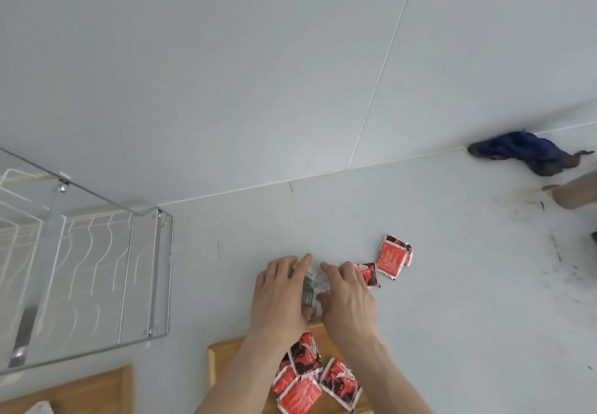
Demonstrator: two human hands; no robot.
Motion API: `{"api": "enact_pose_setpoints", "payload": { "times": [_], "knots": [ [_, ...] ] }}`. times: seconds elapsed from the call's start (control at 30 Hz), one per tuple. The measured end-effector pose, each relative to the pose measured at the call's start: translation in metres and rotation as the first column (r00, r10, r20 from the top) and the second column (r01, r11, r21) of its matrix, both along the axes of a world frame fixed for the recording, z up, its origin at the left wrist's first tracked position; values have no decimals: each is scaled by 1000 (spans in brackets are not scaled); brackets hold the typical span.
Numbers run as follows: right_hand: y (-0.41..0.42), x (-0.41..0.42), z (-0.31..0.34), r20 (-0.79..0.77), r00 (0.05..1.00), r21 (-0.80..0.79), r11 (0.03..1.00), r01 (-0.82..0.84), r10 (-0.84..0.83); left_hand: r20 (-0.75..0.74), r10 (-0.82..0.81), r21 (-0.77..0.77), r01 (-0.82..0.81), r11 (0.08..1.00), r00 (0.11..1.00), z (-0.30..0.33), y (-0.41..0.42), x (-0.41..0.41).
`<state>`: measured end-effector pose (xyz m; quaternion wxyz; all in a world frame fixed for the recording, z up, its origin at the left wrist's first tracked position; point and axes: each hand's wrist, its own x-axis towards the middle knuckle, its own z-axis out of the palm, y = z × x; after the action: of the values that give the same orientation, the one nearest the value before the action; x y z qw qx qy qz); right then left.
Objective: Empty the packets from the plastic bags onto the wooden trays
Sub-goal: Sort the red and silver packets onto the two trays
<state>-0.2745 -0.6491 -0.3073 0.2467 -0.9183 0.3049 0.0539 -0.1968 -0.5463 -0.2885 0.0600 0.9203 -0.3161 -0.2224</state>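
My left hand (280, 294) and my right hand (347, 300) rest side by side on a crumpled clear plastic bag (311, 287) lying on the white tabletop just beyond a wooden tray (226, 365). Both hands press or grip the bag; most of it is hidden under them. Several red-and-black packets (310, 378) lie piled on the tray between my forearms. One red packet (368, 274) lies on the table touching my right fingers, and another (392, 256) lies further right.
A wire dish rack (87, 262) stands at the left. A second wooden tray (80, 394) shows at the bottom left. A dark blue cloth (529, 152) lies against the wall at the far right, near another person's arm (578, 190).
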Motion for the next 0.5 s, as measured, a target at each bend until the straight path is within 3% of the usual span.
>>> {"api": "enact_pose_setpoints", "payload": {
  "times": [0.1,0.27,0.5],
  "knots": [
    [-2,1,0,11,999,47,998,38,-39,-13,51,4,-51,999,999,-2,-5,-1],
    [-1,-1,7,56,996,69,995,72,-76,-212,282,-92,-306,947,936,3,9,-4],
    [26,-12,34,179,967,107,981,161,-179,-492,469,-244,-633,735,734,36,70,-5]
  ]
}}
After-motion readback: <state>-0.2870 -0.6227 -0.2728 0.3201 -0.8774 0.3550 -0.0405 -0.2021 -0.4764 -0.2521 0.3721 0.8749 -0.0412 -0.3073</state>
